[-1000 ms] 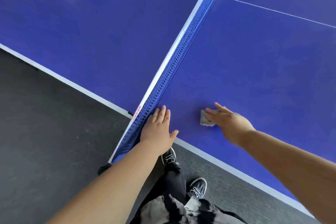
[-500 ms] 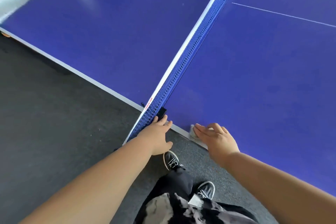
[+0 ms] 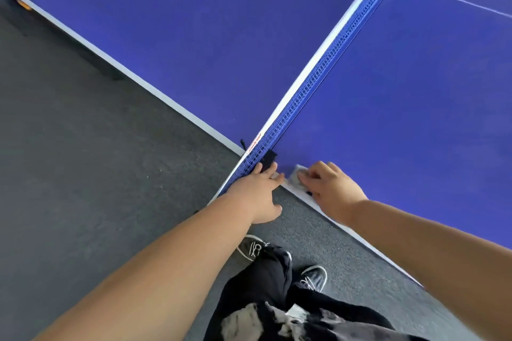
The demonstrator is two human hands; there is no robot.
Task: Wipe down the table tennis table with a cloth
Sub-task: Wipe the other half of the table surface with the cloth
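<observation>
The blue table tennis table [image 3: 401, 119] with its white border fills the upper right of the head view. Its blue net [image 3: 318, 75] runs diagonally across it. A small grey-white cloth [image 3: 294, 178] lies on the table's near edge, just right of the net's end. My right hand [image 3: 332, 191] holds it there with curled fingers, and most of the cloth is hidden under them. My left hand [image 3: 256, 194] rests with straight fingers on the table edge, touching the black net clamp [image 3: 269, 158].
Dark grey carpet [image 3: 83, 174] covers the floor left of and below the table. My two shoes [image 3: 253, 248] [image 3: 313, 278] and dark trousers are close to the table's near edge. Something orange [image 3: 23, 4] shows under the far left corner.
My right hand has drawn the cloth from the table surface back to the near edge and closer to the net. My left hand stays by the net's end.
</observation>
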